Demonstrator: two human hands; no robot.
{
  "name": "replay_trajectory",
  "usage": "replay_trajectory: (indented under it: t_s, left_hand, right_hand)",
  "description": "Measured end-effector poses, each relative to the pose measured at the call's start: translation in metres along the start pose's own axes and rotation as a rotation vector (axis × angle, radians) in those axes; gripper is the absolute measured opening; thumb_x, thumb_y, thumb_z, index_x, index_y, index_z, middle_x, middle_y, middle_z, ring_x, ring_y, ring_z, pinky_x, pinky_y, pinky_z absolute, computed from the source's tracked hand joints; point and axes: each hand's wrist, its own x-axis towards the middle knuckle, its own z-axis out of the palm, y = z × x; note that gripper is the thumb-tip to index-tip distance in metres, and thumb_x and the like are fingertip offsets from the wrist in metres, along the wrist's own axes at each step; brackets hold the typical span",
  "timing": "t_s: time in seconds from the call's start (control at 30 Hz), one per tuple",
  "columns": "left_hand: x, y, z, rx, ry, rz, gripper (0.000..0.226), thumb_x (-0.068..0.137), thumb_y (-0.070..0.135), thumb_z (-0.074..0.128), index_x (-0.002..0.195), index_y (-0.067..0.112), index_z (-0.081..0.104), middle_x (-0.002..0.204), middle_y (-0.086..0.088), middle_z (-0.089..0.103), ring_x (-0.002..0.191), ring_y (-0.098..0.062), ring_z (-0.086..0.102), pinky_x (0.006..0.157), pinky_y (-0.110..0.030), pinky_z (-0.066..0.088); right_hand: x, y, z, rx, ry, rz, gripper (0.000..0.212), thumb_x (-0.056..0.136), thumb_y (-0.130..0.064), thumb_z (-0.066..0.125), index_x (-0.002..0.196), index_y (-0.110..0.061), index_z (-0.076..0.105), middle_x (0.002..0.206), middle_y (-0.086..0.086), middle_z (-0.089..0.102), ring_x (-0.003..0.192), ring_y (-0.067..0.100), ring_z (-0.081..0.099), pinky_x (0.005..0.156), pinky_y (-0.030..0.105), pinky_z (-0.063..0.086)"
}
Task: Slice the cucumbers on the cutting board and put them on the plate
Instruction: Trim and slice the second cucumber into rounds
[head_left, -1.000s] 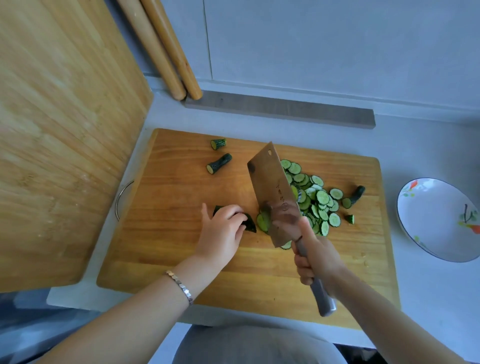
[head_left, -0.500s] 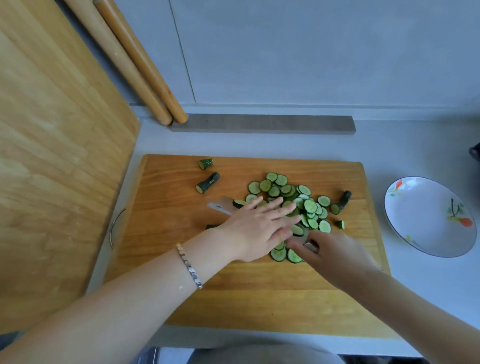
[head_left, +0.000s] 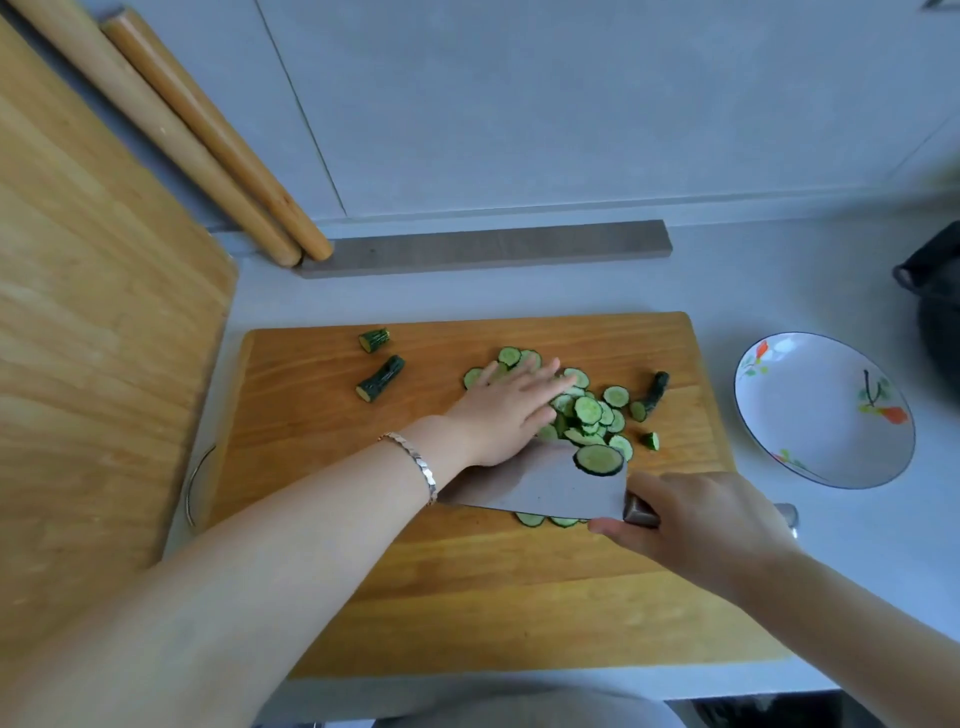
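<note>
- Cucumber slices (head_left: 589, 410): heaped on the cutting board (head_left: 467, 597), under and just past the fingertips of the left hand (head_left: 506, 410), heap's near side touching the cleaver (head_left: 530, 486).
- Left hand: palm down, fingers straight, pressing on the heap; grips nothing.
- Right hand (head_left: 696, 525): curled round the cleaver handle. Blade lies nearly flat, long axis running from this hand across toward the left wrist; one slice rides on it.
- Plate (head_left: 821, 415): off the board, out past the right hand's outer side. Right hand is nearer, so the loaded blade likely travels that way.
- Change: a second ago the blade stood upright, left hand curled beside it; now blade laid down as scoop, left hand flat.
</note>
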Motion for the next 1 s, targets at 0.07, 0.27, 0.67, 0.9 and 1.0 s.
replay_trajectory:
  t_s: [0.07, 0.27, 0.67, 0.9, 1.0]
  left_hand:
    - [-0.006, -0.004, -0.004, -0.037, 0.110, -0.023, 0.050, 0.100, 0.034, 0.029, 0.146, 0.031, 0.011, 0.154, 0.008, 0.001, 0.140, -0.008, -0.003, 0.115, -0.042, -0.002]
    - [-0.041, -0.031, -0.011, 0.071, -0.166, -0.075, 0.065, 0.087, 0.064, 0.018, 0.142, 0.043, -0.010, 0.149, 0.011, -0.022, 0.136, -0.008, -0.023, 0.112, -0.040, -0.012]
    - [-0.005, 0.020, -0.013, 0.226, -0.032, 0.155, 0.072, 0.089, 0.062, 0.023, 0.145, 0.031, -0.011, 0.152, 0.006, -0.019, 0.137, -0.011, -0.021, 0.111, -0.040, -0.015]
    - [0.006, 0.014, -0.012, 0.162, -0.178, 0.029, 0.045, 0.095, 0.053, 0.007, 0.141, 0.051, 0.007, 0.151, 0.008, -0.020, 0.136, -0.015, -0.025, 0.110, -0.048, -0.015]
    - [0.008, 0.006, -0.013, 0.170, -0.187, -0.062, 0.043, 0.099, 0.045, 0.013, 0.141, 0.049, 0.008, 0.152, 0.006, -0.017, 0.137, -0.015, -0.022, 0.109, -0.048, -0.015]
  right_hand:
    - [-0.005, 0.006, 0.002, -0.010, 0.005, 0.044, 0.059, 0.079, -0.072, 0.029, 0.049, -0.022, 0.035, 0.041, -0.007, 0.019, 0.027, 0.016, 0.031, 0.046, 0.013, -0.006]
    - [-0.007, 0.016, 0.009, 0.092, 0.114, -0.024, 0.070, 0.088, -0.073, 0.016, 0.050, -0.018, 0.037, 0.037, -0.006, 0.032, 0.028, 0.018, 0.040, 0.045, 0.013, 0.003]
    - [0.006, 0.019, 0.018, 0.076, 0.199, -0.081, 0.071, 0.088, -0.072, 0.015, 0.049, -0.017, 0.037, 0.037, -0.005, 0.044, 0.029, 0.019, 0.045, 0.038, 0.017, 0.019]
    - [0.018, 0.008, 0.016, 0.055, 0.237, -0.173, 0.066, 0.087, -0.072, 0.022, 0.049, -0.019, 0.033, 0.035, -0.004, 0.041, 0.027, 0.019, 0.041, 0.037, 0.019, 0.021]
    - [0.016, 0.008, 0.017, 0.068, 0.216, -0.200, 0.074, 0.089, -0.072, 0.018, 0.046, -0.016, 0.042, 0.037, -0.005, 0.042, 0.029, 0.020, 0.042, 0.038, 0.019, 0.021]
